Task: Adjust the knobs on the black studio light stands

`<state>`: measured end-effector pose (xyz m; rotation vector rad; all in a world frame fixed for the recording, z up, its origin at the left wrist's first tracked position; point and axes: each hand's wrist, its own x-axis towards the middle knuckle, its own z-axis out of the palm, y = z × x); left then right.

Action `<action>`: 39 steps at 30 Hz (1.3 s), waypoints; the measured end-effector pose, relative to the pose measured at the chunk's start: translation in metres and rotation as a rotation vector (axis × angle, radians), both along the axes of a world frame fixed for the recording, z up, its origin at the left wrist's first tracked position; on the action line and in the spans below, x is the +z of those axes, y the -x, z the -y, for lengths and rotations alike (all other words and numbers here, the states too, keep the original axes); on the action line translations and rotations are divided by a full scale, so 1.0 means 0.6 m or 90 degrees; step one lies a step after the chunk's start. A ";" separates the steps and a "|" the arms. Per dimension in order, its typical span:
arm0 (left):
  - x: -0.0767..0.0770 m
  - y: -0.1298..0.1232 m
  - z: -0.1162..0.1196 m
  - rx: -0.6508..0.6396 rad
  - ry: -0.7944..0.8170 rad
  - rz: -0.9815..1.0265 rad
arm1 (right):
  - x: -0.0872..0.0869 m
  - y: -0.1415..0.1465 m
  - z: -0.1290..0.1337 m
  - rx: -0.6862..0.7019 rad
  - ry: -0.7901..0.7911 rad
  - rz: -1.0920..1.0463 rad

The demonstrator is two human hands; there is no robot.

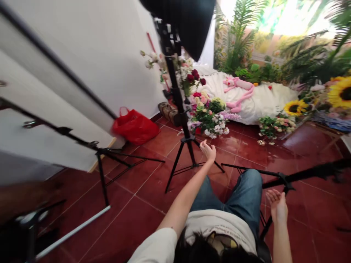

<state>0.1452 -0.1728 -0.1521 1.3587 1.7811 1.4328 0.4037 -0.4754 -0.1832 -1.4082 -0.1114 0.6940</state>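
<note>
My left hand (208,151) is stretched out in front of me, in line with the base of a black light stand (179,96). Nothing is in it; its fingers are loosely bent and apart from the thumb. I cannot tell whether it touches the stand's leg. To the right of my knee, my right hand (278,206) is raised with fingers spread and holds nothing. It appears close to another black tripod stand (285,180) that leans in from the right. My legs in blue jeans (241,193) lie between the two hands.
A third stand (100,149) spreads its legs at left, near a red bag (135,126). Artificial flowers (208,109), a white cloth (263,98) with a pink plush toy (241,87), and sunflowers (296,107) fill the back. A pale rod (74,232) lies low at left.
</note>
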 end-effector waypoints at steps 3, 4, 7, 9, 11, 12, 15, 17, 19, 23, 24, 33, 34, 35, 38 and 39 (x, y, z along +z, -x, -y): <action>-0.035 -0.118 0.062 -0.224 0.027 0.000 | 0.035 0.006 -0.010 -0.017 -0.049 0.033; -0.033 -0.160 0.077 -0.303 0.025 0.011 | 0.046 0.010 -0.011 -0.020 -0.064 0.036; 0.014 -0.292 0.114 -0.538 -0.030 0.074 | 0.071 0.022 -0.002 -0.037 -0.093 0.030; 0.071 -0.378 0.139 -0.671 -0.086 0.133 | 0.080 0.028 0.015 -0.046 -0.101 0.008; 0.135 -0.458 0.170 -0.778 -0.118 0.201 | 0.084 0.031 0.038 -0.059 -0.109 -0.015; 0.167 -0.493 0.186 -0.827 -0.122 0.237 | 0.085 0.031 0.050 -0.071 -0.112 -0.023; 0.246 -0.579 0.235 -0.945 -0.090 0.337 | 0.087 0.027 0.088 -0.112 -0.117 -0.033; 0.277 -0.617 0.259 -0.990 -0.033 0.357 | 0.089 0.023 0.110 -0.129 -0.117 -0.031; 0.289 -0.638 0.271 -1.030 0.013 0.343 | 0.091 0.019 0.127 -0.139 -0.117 -0.027; 0.283 -0.649 0.273 -1.052 0.031 0.343 | 0.095 0.013 0.139 -0.159 -0.127 -0.025; 0.281 -0.649 0.272 -1.044 0.033 0.353 | 0.097 0.010 0.136 -0.161 -0.133 -0.040; 0.294 -0.638 0.274 -1.043 0.078 0.357 | 0.196 -0.045 0.031 -0.091 -0.451 -0.268; 0.295 -0.637 0.274 -1.041 0.081 0.351 | 0.216 -0.055 0.018 -0.067 -0.471 -0.259; 0.297 -0.636 0.274 -1.038 0.080 0.348 | 0.235 -0.066 0.006 -0.046 -0.487 -0.252; 0.299 -0.634 0.276 -1.027 0.068 0.353 | 0.290 -0.097 -0.023 -0.018 -0.523 -0.238; 0.300 -0.633 0.276 -1.027 0.068 0.358 | 0.305 -0.106 -0.030 -0.021 -0.532 -0.234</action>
